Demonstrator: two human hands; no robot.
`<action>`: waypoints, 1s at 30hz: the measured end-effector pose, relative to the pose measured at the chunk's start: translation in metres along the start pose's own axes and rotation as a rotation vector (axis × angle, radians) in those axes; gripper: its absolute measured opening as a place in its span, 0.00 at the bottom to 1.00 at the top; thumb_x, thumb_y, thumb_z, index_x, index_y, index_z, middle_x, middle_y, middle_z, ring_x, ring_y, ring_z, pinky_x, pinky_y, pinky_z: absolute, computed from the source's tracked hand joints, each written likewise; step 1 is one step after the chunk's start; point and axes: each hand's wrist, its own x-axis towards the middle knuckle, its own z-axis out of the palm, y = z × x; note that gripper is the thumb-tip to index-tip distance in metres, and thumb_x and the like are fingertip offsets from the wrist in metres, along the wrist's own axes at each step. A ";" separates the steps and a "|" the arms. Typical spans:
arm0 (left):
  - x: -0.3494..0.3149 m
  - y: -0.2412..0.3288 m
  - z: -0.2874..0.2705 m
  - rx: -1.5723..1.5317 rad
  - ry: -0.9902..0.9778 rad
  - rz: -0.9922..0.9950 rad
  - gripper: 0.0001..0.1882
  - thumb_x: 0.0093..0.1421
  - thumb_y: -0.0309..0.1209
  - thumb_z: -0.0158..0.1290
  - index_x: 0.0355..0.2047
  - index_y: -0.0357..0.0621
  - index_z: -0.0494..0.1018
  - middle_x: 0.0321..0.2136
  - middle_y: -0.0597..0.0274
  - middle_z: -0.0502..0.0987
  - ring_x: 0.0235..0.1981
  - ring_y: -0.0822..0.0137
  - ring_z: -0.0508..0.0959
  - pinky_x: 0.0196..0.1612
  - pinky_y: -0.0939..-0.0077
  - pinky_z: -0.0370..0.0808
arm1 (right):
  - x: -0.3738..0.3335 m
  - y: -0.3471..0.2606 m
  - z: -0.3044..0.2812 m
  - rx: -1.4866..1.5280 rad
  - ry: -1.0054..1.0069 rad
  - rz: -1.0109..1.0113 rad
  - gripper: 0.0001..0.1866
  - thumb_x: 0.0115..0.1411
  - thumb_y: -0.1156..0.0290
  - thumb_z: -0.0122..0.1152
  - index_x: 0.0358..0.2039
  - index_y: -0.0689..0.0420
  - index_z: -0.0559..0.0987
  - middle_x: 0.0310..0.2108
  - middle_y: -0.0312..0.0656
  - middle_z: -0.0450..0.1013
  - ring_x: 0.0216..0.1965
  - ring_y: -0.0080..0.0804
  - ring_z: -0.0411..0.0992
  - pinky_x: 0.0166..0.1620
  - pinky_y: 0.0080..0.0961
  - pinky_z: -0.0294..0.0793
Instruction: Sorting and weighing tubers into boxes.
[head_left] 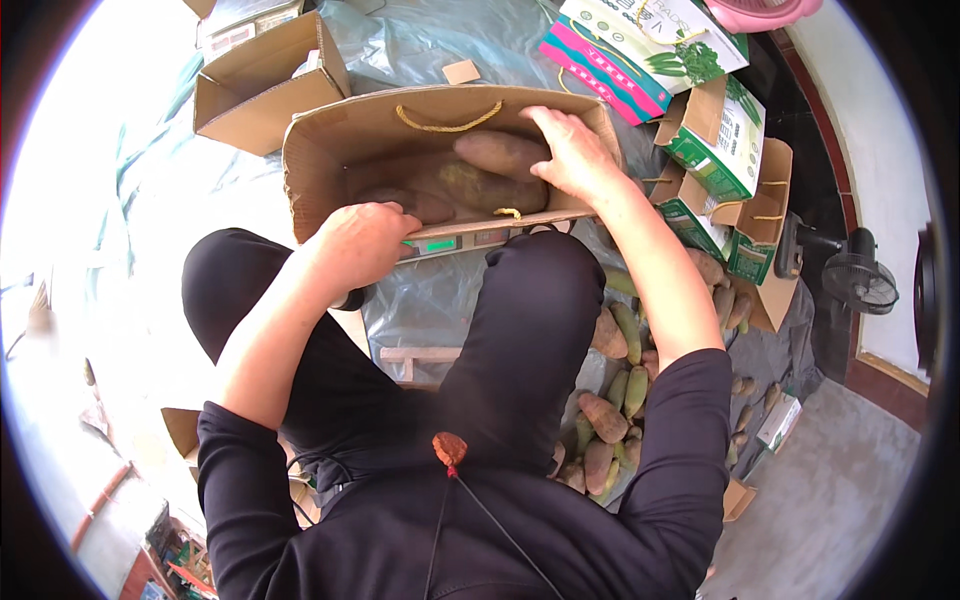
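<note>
The person is crouching over an open brown cardboard box (pixel 330 150) with yellow cord handles, which is sitting on a weighing scale (pixel 440 243) whose green display is showing just under the box's near edge. The right hand (pixel 575 155) is reaching into the box from the far right side, its grip spread flat and pressing down on the sweet potatoes (pixel 470 180) lying inside rather than pinching any one of them. The left hand (pixel 360 240) is resting on the near rim of the box, fingers curled over the edge and steadying it; it is holding nothing else. Several large tubers are already lying in the box, so the filling looks partly done, while a heap of loose sweet potatoes (pixel 615 400) is waiting on the plastic sheet (pixel 200 190) by the person's right knee, which suggests plenty is left. Room is tight on the near side, where both knees are crowding the scale, and on the right, where green printed cartons (pixel 715 135) are standing close to the box's corner. To the left the sheet is lying open, with another empty cardboard box (pixel 265 85) well apart beyond it. A small fan (pixel 860 280) is standing near the wall.
</note>
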 end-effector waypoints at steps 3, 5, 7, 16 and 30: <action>0.001 -0.002 0.000 -0.012 0.010 0.003 0.16 0.55 0.29 0.52 0.45 0.44 0.74 0.38 0.54 0.76 0.42 0.52 0.75 0.46 0.62 0.72 | -0.012 0.007 -0.008 0.166 0.105 -0.016 0.25 0.47 0.72 0.66 0.48 0.55 0.71 0.45 0.45 0.73 0.49 0.43 0.71 0.54 0.36 0.67; 0.003 -0.001 0.001 -0.010 0.008 0.012 0.16 0.55 0.29 0.51 0.45 0.44 0.74 0.38 0.54 0.75 0.42 0.52 0.75 0.46 0.61 0.72 | -0.029 0.012 -0.020 0.280 0.205 0.032 0.22 0.48 0.73 0.66 0.45 0.56 0.74 0.41 0.45 0.76 0.46 0.42 0.73 0.50 0.33 0.70; 0.002 0.000 0.003 -0.060 0.074 0.040 0.12 0.56 0.28 0.50 0.41 0.44 0.75 0.36 0.53 0.75 0.41 0.52 0.76 0.45 0.62 0.73 | -0.054 0.006 -0.040 0.462 0.384 0.105 0.16 0.53 0.76 0.63 0.43 0.57 0.76 0.38 0.41 0.77 0.40 0.28 0.76 0.42 0.23 0.74; 0.008 0.014 -0.007 -0.155 0.028 0.004 0.15 0.55 0.25 0.51 0.43 0.41 0.75 0.35 0.50 0.75 0.38 0.48 0.75 0.43 0.60 0.70 | -0.237 0.100 0.031 0.540 0.602 0.653 0.13 0.54 0.74 0.61 0.42 0.61 0.77 0.33 0.40 0.77 0.35 0.22 0.74 0.39 0.21 0.73; 0.006 0.025 -0.005 -0.156 -0.033 -0.200 0.15 0.56 0.24 0.50 0.45 0.36 0.72 0.35 0.50 0.76 0.36 0.54 0.76 0.44 0.69 0.70 | -0.420 -0.012 0.315 0.680 0.002 1.130 0.18 0.45 0.62 0.64 0.36 0.57 0.78 0.31 0.47 0.78 0.35 0.45 0.76 0.39 0.38 0.75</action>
